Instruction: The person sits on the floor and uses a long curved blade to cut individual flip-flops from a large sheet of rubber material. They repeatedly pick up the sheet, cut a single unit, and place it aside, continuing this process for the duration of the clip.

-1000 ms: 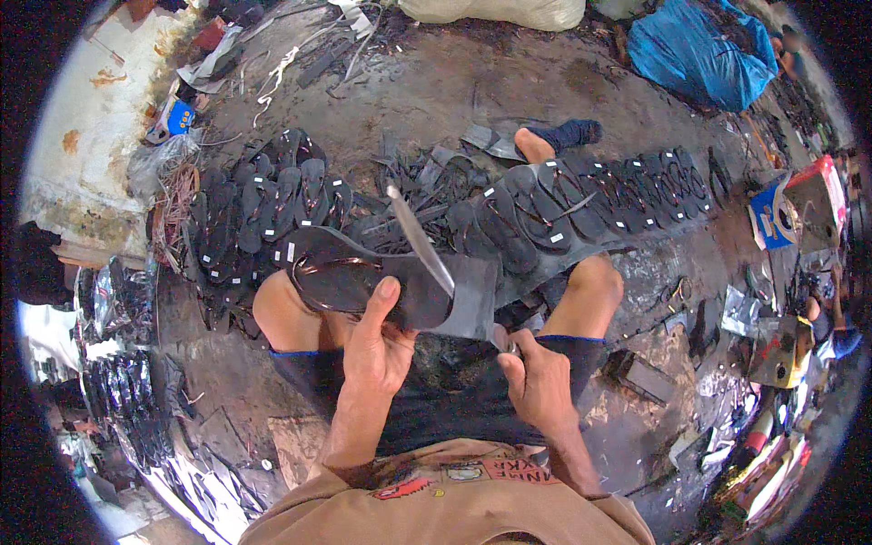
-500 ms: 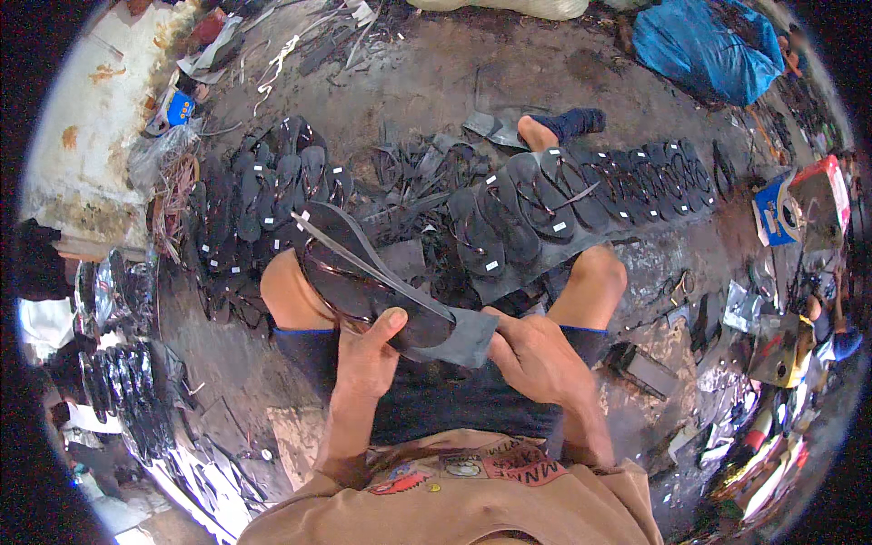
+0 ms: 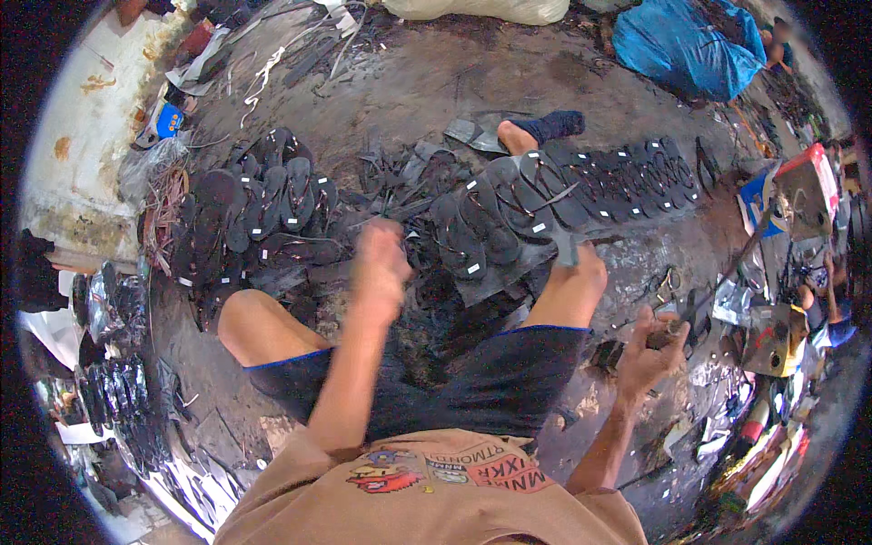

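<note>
My left hand [image 3: 381,263] is smeared by motion above the floor between my knees, close to a heap of black rubber straps and scraps [image 3: 413,173]. Whether it holds anything is not clear. On the right, my right hand [image 3: 649,352] has its fingers curled around a small dark object [image 3: 668,334] whose kind I cannot make out. A black flip-flop [image 3: 300,248] lies sideways beside my left knee, below a cluster of black flip-flops [image 3: 259,195] with small white tags. More tagged flip-flops [image 3: 509,209] stand in a row ahead of my right knee.
A grey flat piece [image 3: 566,250] rests against my right knee. Scissors [image 3: 670,280] lie on the floor to the right, near a blue-and-red box [image 3: 786,195]. A blue plastic sack [image 3: 690,50] sits at the far right. White strips [image 3: 195,477] and dark bundles [image 3: 118,395] lie on the left.
The flip-flop that both hands held is out of them; one now lies by the left cluster. My left hand has moved forward, and my right hand has moved right to the small dark object.
</note>
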The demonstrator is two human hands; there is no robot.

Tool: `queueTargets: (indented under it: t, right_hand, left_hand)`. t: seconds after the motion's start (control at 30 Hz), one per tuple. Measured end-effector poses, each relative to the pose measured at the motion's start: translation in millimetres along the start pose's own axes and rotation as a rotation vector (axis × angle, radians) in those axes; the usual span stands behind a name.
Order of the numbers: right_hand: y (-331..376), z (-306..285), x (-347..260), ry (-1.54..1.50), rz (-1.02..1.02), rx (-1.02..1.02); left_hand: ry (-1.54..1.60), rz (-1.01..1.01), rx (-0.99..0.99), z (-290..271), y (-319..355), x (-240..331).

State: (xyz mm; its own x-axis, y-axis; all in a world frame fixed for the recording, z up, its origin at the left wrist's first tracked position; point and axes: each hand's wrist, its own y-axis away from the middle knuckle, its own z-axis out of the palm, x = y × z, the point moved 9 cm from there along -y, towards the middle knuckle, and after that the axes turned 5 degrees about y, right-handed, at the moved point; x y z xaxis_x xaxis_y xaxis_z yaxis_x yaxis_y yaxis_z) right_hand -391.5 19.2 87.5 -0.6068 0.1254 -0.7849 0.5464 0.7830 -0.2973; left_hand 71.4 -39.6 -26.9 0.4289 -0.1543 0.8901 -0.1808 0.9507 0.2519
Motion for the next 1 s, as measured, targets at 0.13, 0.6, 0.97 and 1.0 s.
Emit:
queueTargets:
  t: [0.13, 0.6, 0.97, 1.0]
  right_hand:
    - [5, -5, 7, 0.032, 0.074, -0.045]
    - [172, 131, -43, -0.14, 0.305, -1.076]
    - [138, 239, -33, 0.052, 0.113, -0.962]
    - [136, 246, -32, 0.028, 0.107, -0.973]
  left_hand:
    - [0.538, -0.803, 0.172, 28, 1, -227]
    - [0.007, -0.517, 0.402, 44, -14, -21]
    - [-0.026, -0.468, 0.436, 46, -9, -18]
    - [-0.012, -0.472, 0.422, 43, -9, -22]
